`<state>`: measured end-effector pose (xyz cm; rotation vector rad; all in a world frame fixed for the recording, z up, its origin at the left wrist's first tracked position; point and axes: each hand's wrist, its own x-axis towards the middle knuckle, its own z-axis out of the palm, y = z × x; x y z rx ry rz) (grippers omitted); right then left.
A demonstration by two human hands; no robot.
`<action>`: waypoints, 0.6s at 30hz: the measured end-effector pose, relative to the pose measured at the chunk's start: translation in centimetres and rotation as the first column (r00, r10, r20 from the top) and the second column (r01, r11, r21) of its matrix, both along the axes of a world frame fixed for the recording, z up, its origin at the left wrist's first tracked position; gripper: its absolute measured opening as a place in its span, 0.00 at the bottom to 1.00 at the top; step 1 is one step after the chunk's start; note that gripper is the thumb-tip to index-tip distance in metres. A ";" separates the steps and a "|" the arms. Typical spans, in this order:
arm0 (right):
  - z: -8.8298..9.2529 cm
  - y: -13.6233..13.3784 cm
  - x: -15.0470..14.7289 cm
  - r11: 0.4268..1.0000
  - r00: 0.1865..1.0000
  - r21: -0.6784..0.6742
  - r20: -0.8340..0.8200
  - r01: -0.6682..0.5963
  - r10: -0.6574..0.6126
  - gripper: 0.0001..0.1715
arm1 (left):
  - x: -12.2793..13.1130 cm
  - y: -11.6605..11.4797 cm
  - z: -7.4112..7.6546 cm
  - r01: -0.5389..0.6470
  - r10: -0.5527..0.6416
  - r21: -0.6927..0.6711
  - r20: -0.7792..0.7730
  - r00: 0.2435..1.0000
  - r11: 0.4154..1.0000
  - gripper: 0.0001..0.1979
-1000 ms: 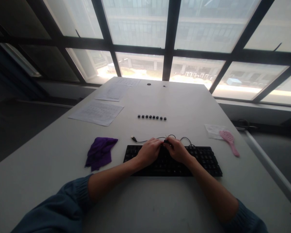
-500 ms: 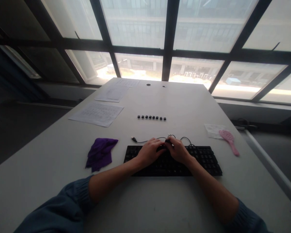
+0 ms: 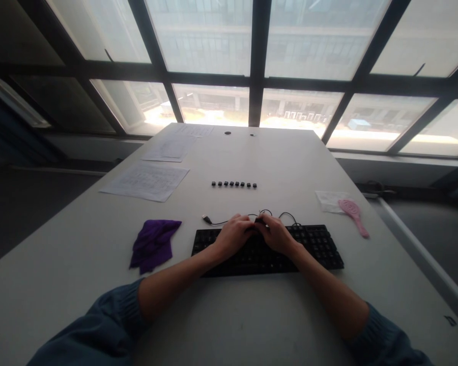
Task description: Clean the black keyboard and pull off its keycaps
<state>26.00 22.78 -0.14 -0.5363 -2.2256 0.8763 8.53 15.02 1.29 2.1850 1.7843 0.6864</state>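
Note:
A black keyboard lies across the near part of the white table. My left hand is over its upper middle, fingers bent and drawn together towards the right hand. My right hand is closed beside it, thumb and fingers pinched around a small dark thing too small to name. The fingertips of both hands meet at this thing, and the left fingertips are partly hidden. Behind the hands runs a thin black cable with a USB plug. Farther back, several black keycaps stand in a row.
A crumpled purple cloth lies left of the keyboard. Printed sheets are spread along the table's left edge. On the right, a pink hairbrush overlaps a clear plastic bag. Windows stand beyond the table's far edge.
The view has shifted slightly, so everything sits a little farther left. My hands stay together over the keyboard's upper middle, with the left fingers drawn in closer to the right ones.

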 end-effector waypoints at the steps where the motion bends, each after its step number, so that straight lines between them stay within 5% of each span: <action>1: 0.0 0.0 0.0 1.000 1.000 -0.005 -0.001 -0.001 0.001 0.07 | 0.1 0.0 0.0 0.002 -0.002 0.004 -0.010 1.000 1.000 0.06; 18: -0.4 -0.1 0.2 1.000 0.996 0.011 -0.088 0.018 -0.017 0.07 | 0.5 -0.6 0.2 0.010 -0.010 0.069 -0.003 1.000 0.998 0.09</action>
